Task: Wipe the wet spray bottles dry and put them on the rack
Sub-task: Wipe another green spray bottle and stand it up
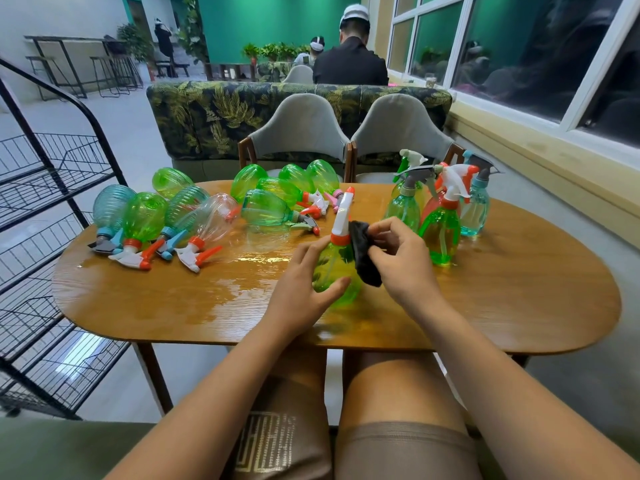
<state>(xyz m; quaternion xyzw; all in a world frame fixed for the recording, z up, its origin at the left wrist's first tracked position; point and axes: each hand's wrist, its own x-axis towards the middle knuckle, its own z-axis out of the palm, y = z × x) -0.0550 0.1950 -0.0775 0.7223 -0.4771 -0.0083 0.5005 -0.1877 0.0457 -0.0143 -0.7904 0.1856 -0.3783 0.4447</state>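
— So, where's the green spray bottle (337, 271)?
— Upright towards the wooden table's (519, 306) six o'clock edge; left hand (304, 285) wrapped round its belly; right hand (398, 258) pinching a black cloth (363, 258) against its shoulder.
— Slippery?
— Probably; thin, light, wet plastic; grip the rounded belly, not the trigger; the wire rack (52, 237) stands at nine o'clock.

No words or numbers can be read here. The shorts (266, 441) have a pale printed mark, but it is too blurry to tell if it is letters.
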